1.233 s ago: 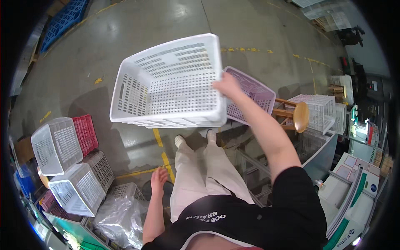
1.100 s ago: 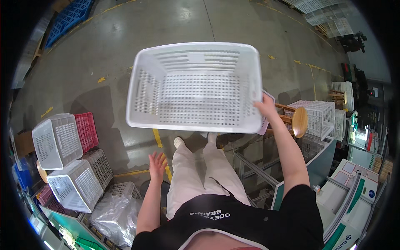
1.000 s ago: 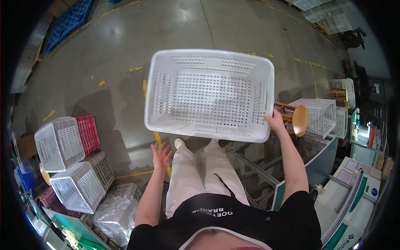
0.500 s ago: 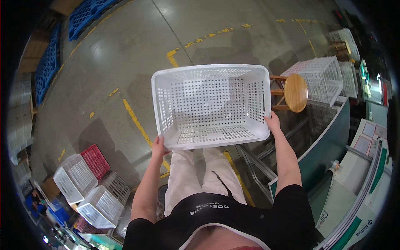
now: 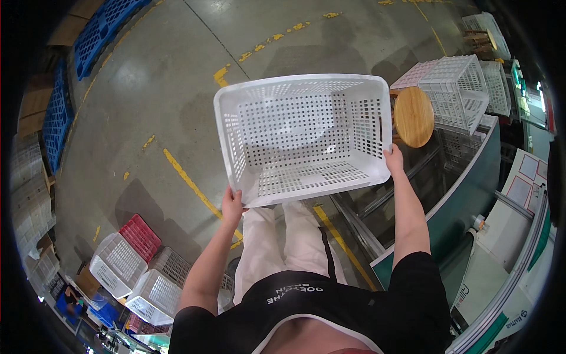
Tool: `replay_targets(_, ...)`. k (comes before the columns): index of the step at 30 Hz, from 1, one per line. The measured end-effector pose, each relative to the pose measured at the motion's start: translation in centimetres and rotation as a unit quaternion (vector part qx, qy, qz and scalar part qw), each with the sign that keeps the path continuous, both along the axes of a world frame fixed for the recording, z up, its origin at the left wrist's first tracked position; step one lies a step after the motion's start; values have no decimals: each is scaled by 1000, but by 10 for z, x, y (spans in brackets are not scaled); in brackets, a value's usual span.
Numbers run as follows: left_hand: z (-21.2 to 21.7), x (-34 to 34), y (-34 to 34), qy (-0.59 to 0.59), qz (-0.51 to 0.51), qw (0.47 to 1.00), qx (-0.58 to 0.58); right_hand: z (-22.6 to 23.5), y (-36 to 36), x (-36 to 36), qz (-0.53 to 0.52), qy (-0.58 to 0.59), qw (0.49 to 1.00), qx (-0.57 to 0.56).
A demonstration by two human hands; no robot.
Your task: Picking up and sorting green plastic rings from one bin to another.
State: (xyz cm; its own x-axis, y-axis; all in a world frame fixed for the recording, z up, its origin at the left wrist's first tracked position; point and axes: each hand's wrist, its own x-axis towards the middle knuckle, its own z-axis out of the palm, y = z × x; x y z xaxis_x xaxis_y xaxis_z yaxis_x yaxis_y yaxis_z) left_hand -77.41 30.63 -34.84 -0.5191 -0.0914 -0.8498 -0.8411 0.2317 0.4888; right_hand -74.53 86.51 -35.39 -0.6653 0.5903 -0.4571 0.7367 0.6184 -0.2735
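Held out in front of my body is a white perforated plastic basket point(image 5: 295, 127) with nothing in it, its open side facing up toward me. My left hand point(image 5: 232, 204) grips the rim at the near left corner, thumb on the inside. On the right side, my right hand point(image 5: 393, 159) is closed round the rim near the side handle slot. A round wooden stool point(image 5: 414, 117) stands just beyond the basket's right side.
Stacked white crates point(image 5: 451, 88) lie right, behind the stool. A green conveyor belt point(image 5: 454, 218) with a metal frame runs along my right. White and red baskets point(image 5: 138, 237) sit at lower left. Blue pallets point(image 5: 57, 121) stand far left; yellow lines point(image 5: 191, 180) mark the floor.
The basket, in both hands, has risen slightly in view and shifted a little right, its right side tilting up. Floor and surroundings have shifted as my view turned.
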Motion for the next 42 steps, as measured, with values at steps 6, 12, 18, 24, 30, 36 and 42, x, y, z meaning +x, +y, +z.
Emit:
replay_targets(6, -15, -43, 18, 61, -66, 996, 6, -18, 35, 18, -19, 28, 997, 65)
replay_targets(12, -12, -75, -37, 94, -93, 988, -75, -37, -38, 1, -84, 72, 993, 45)
replay_targets(18, -13, -64, -50, -15, -2, 994, 106, -46, -95, 56, -317, 161, 933, -50)
replay_targets(24, -19, -57, -47, -14, -29, 995, 96, -2, -190, 48, -457, 156, 803, -349)
replay_targets(30, -32, -43, -51, 59, -68, 994, 55, 0, -229, 16, -462, 164, 808, -328)
replay_targets(36, -40, -7, -27, 64, -92, 994, 10, -6, -188, -27, -368, 220, 856, -289)
replay_targets(42, -31, 1, 54, 5, -162, 984, 77, -4, -119, -111, -217, 299, 871, -324)
